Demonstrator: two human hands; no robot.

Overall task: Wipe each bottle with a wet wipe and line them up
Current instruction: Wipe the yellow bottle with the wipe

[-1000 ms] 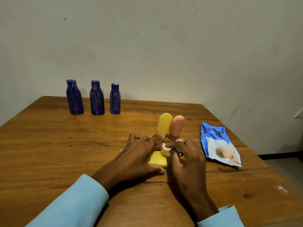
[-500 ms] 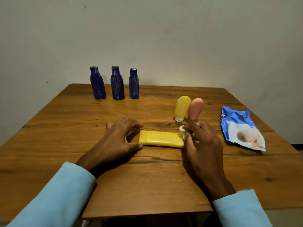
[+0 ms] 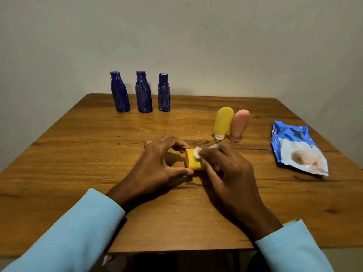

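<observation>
While the left hand (image 3: 157, 163) pinches the yellow tube (image 3: 193, 160) lying on the table (image 3: 78, 154), the right hand (image 3: 225, 169) grips a wipe (image 3: 197, 153) against it; three blue bottles (image 3: 143, 92) stand far behind the tube

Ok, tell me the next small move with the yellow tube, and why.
Probably drag the wipe along the yellow tube toward its far end. The left hand pinches the tube flat on the table, and the right hand presses the wipe onto it.
</observation>
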